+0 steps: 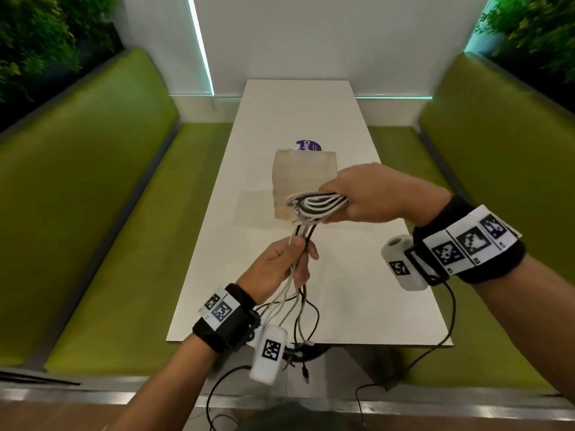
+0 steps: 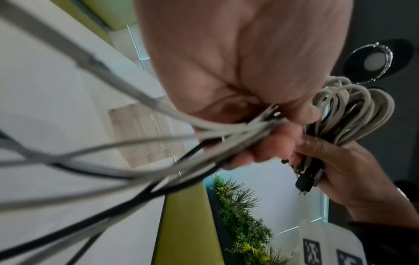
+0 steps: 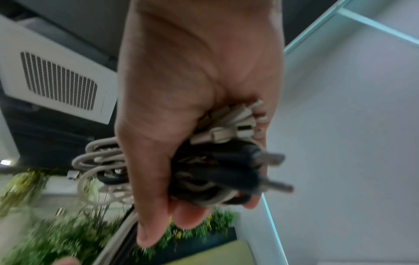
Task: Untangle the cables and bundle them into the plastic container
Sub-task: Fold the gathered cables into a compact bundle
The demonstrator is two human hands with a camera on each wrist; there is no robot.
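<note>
Where green benches flank, white table

Coiled cables in right hand

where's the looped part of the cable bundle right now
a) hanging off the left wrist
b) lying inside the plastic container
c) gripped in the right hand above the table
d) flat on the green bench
c: the right hand grips the looped cables in the air in front of the plastic container, while the left hand holds the trailing strands below.
</note>
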